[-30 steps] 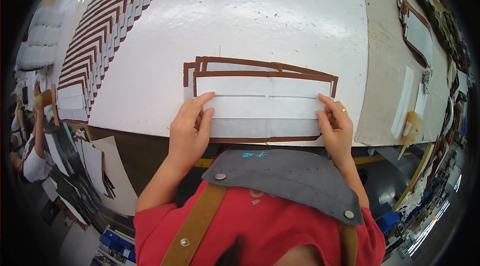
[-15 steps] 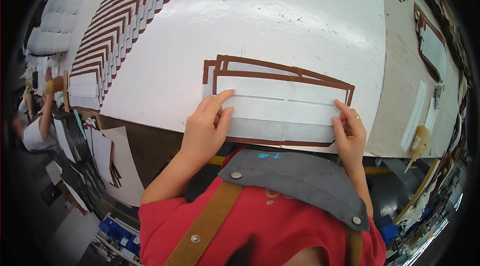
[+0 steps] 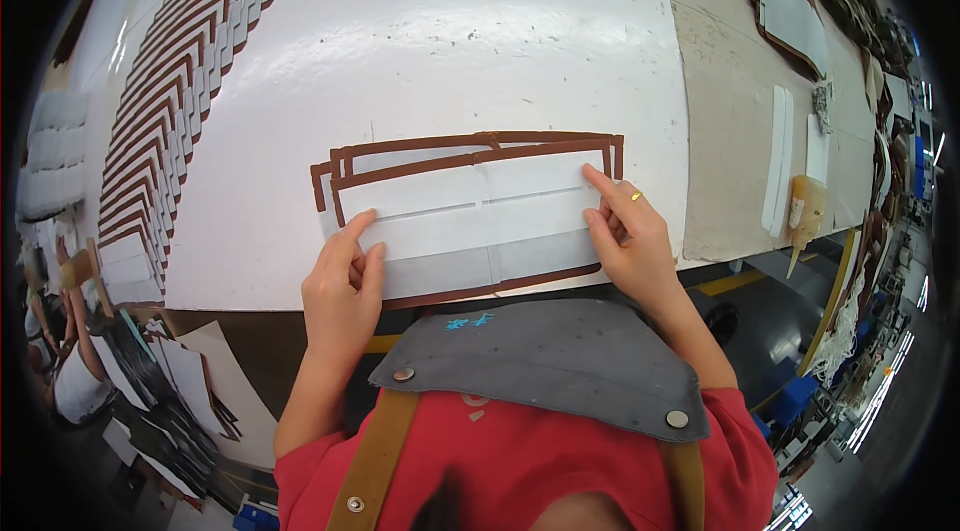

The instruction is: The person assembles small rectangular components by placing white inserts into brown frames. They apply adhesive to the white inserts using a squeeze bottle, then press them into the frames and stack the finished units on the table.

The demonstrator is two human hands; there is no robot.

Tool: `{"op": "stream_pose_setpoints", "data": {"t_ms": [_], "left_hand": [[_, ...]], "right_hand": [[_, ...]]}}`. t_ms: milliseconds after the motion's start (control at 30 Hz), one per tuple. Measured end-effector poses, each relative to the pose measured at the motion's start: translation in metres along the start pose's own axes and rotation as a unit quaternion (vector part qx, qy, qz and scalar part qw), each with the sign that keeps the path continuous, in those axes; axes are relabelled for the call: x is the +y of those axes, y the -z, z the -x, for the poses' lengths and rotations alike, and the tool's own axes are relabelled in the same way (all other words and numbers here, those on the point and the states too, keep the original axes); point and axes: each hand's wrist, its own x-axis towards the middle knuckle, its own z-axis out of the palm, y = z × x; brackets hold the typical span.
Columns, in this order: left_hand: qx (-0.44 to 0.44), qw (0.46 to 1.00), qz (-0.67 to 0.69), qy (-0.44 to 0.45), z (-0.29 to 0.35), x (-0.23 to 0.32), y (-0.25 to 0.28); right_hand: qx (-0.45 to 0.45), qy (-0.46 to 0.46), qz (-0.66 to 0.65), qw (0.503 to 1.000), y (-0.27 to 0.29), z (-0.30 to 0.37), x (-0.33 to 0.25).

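Note:
A pale grey-white panel [image 3: 430, 233] with a brown border and a slit strip across it lies at the table's near edge. My left hand [image 3: 340, 281] grips its left end, thumb and forefinger on the top face. The right end is gripped by my right hand [image 3: 635, 236] in the same way, a ring on one finger. The other fingers of both hands are curled and partly hidden. Beneath and just beyond it rest similar brown-edged panels [image 3: 415, 144], showing mostly their far borders and left corners.
Along the left runs a long overlapping row of brown-edged panels [image 3: 185, 61]. On the beige board at right lie stacked panels [image 3: 790, 16], white strips [image 3: 777, 161] and a yellowish nozzle bottle [image 3: 807, 206]. Another person's arm [image 3: 82, 331] shows at far left.
The whole view has swung, so table, panels and hands appear shifted left and turned anticlockwise. Both hands keep their hold on the panel ends, with little change against the panels underneath.

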Motion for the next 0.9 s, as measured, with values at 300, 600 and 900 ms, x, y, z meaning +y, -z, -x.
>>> {"op": "stream_pose_setpoints", "data": {"t_ms": [300, 600, 900], "left_hand": [[0.019, 0.992, -0.035, -0.121, -0.01, 0.003, -0.011], [0.029, 0.965, -0.067, -0.252, -0.022, 0.015, -0.039], [0.026, 0.962, -0.081, -0.259, -0.022, 0.015, -0.042]], "right_hand": [[0.063, 0.161, 0.152, 0.973, -0.001, -0.034, -0.015], [-0.043, 0.207, 0.074, 0.975, -0.042, -0.07, -0.027], [-0.099, 0.176, -0.013, 0.979, -0.042, -0.078, -0.021]]}}
